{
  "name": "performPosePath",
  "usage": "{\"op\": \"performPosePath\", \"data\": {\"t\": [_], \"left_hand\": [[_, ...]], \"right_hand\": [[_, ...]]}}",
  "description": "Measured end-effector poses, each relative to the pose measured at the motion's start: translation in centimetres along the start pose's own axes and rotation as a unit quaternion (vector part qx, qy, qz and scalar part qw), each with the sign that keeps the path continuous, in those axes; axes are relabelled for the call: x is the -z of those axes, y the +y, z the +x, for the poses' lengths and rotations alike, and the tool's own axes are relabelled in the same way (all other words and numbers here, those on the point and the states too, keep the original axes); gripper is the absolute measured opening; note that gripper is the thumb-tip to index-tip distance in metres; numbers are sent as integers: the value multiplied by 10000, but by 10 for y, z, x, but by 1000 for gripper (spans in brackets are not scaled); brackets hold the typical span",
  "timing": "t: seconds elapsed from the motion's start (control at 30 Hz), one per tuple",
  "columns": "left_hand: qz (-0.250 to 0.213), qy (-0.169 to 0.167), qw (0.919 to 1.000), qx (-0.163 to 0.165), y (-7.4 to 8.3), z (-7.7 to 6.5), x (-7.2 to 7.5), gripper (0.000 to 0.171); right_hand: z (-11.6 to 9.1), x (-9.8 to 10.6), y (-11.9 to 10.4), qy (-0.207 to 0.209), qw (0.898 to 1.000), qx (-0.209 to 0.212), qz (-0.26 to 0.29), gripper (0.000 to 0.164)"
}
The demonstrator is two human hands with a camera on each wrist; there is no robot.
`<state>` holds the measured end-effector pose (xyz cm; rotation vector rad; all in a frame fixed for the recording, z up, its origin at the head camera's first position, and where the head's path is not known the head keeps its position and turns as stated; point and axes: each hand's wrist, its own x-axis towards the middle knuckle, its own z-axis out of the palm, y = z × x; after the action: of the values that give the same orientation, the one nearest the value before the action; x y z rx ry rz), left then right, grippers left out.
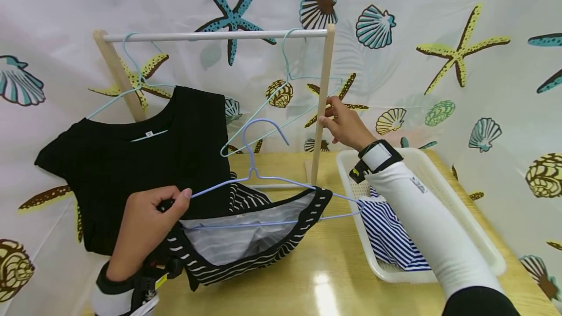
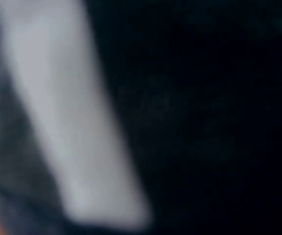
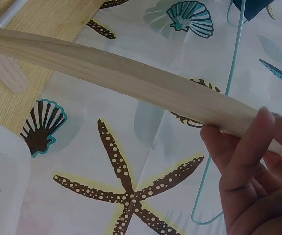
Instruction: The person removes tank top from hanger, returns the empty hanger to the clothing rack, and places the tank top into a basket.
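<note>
Fitting the striped garment [image 1: 263,239] onto the blue hanger [image 1: 253,166] looks like the step in hand. Both are held up before the rack, over the surface [image 1: 342,267], with the hook pointing up and clear of the rail [image 1: 215,36]. The left hand [image 1: 151,216] pinches the near arm of the hanger, at the garment's edge (the left wrist view is too dark and blurred to add anything). The right hand [image 1: 349,123] grips the rack's post [image 1: 318,150] between thumb and fingers.

Past the neckline, the hanger's right end sticks out bare, so the fit seems only partly done. I judge that the next move calls for the right hand to leave the post and draw the cloth over that end; then the hook could go on the rail, between the black top [image 1: 136,179] and the bare teal hanger [image 1: 288,76].
</note>
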<state>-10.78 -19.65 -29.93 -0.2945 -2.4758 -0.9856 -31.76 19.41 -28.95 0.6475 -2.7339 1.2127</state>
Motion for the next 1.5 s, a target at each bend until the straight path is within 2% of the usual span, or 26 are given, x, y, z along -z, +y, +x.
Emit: {"op": "performPosePath", "data": {"t": [0.17,0.67,0.8,1.0,1.23,1.37,1.5], "left_hand": [[-83,-99,9999,12,-1,1,-7,36],[-5,-334,9994,-12,0,-5,-8,29],[-14,-408,9991,-77,1,-9,-8,29],[50,-503,9985,-227,6,-11,-6,30],[-22,-676,9960,-580,16,-15,-3,33],[-4,-661,9950,-751,21,-15,-4,33],[91,-533,9960,-714,22,-13,-6,33]], "right_hand": [[0,2,-1,66,10000,39,37,39],[-4,1,0,-30,10000,22,29,41],[-13,5,2,-178,9998,-128,-40,47],[-37,14,-7,-576,9980,-240,-121,56],[-75,18,-33,-1343,9903,189,-316,59],[-95,19,-49,-1751,9803,735,-551,46],[-115,19,-59,-1996,9719,1168,-447,30]]}}
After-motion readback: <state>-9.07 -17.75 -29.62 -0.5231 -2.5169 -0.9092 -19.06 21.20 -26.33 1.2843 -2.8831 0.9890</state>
